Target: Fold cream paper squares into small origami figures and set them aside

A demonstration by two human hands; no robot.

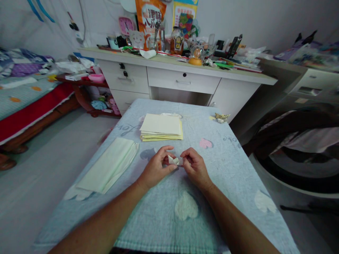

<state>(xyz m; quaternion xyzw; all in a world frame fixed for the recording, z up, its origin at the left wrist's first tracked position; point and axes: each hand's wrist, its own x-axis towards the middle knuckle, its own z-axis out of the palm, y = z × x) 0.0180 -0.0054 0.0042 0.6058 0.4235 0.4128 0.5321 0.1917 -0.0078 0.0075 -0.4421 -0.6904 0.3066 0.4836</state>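
Note:
A small piece of folded white paper (174, 160) is held between my two hands, above the blue cloth on the table. My left hand (158, 165) grips its left end between thumb and fingers. At its right end, my right hand (195, 165) pinches the paper with thumb and forefinger. The paper has pointed, raised folds; parts of it are hidden behind my fingers. Just beyond my hands lies a stack of cream and yellow paper sheets (161, 125). Left of my left hand is a pile of long, pale green folded paper (109, 164).
The table bears a light blue cloth (227, 211) with heart prints. A small patterned object (221, 117) sits at its far right corner. Behind stands a white desk (182, 79) crowded with jars and packets. A washing machine (299, 141) is on the right, a bed (34, 95) on the left.

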